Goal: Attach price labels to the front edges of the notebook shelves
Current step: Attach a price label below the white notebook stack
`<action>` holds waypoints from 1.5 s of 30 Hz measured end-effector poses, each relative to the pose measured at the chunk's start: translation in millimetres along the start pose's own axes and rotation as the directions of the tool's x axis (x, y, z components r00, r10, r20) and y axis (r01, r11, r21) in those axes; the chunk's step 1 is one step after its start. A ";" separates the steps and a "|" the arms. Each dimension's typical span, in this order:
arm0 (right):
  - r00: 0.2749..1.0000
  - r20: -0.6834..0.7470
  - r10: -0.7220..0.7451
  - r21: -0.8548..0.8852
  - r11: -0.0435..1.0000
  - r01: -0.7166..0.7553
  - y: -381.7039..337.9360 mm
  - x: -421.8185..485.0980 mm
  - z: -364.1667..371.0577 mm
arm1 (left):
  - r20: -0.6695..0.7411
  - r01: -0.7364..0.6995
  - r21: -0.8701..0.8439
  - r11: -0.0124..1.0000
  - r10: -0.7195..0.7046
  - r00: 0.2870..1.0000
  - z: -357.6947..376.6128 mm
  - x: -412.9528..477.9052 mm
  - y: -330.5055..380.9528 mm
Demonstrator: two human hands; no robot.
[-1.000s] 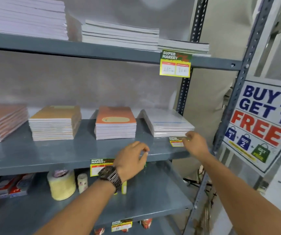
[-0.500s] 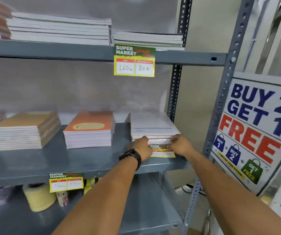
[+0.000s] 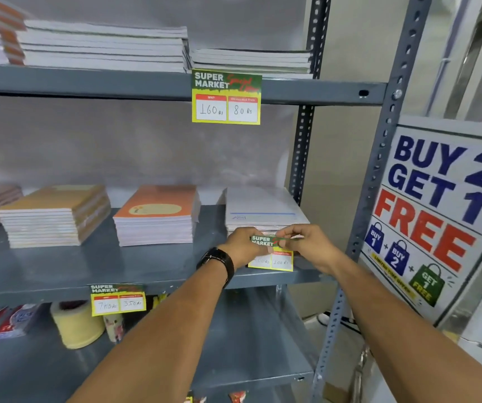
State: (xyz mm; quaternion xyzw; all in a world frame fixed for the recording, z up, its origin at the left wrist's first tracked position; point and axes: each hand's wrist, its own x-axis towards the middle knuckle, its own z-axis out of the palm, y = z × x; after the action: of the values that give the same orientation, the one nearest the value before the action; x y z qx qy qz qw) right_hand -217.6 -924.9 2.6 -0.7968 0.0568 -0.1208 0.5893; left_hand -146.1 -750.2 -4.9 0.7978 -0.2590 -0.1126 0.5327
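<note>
- Pinching a green, red and yellow paper price label point(image 3: 271, 253) between them, both hands meet at the right end of the grey metal middle shelf point(image 3: 152, 267): the left hand point(image 3: 242, 247) holds the label's left side, and the right hand point(image 3: 311, 245) nips its top right corner with fingertips point(image 3: 287, 239) closed on the paper.
- Below the grip, the label's yellow lower part with two handwritten price boxes lies over the shelf top near its front edge; whether it is already stuck down cannot be told.
- Judging by this, the step in hand is placing and fixing this label; the next move likely calls for squaring it to the front edge, lowering it so it hangs over the lip, and pressing it flat.
- Just behind the grip sits a stack of pale plastic-wrapped notebooks point(image 3: 264, 212).
- Left of and below the grip, a matching price label point(image 3: 118, 299) already hangs from the same shelf's front edge.
- Farther left of the grip stands a stack of orange-covered notebooks point(image 3: 156, 218).
- Above and beyond the grip, another price label point(image 3: 226, 97) hangs from the grey upper shelf point(image 3: 88, 82).
</note>
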 end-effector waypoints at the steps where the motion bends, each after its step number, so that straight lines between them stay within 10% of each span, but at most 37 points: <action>1: 1.000 0.014 -0.012 -0.041 0.999 0.012 0.0 -3.8 1.2 | -0.002 -0.010 -0.002 1.000 0.010 1.000 -0.3 -3.9 0.8; 18: 0.984 0.122 -0.129 -0.542 0.822 0.175 7.1 -53.8 34.9 | -0.036 -0.082 0.668 0.740 0.143 0.989 5.4 -76.9 1.5; 45: 0.938 0.004 -0.347 -0.740 0.629 0.236 25.9 -59.7 50.2 | -0.011 -0.137 0.849 0.511 0.275 0.961 4.6 -69.6 -4.7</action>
State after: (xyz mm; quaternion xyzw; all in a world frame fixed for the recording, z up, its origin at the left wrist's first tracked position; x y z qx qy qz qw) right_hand -260.8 -872.3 -43.4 -0.9529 0.0111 -0.2369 0.1890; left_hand -205.3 -715.3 -17.7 0.9240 -0.3348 0.1476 0.1106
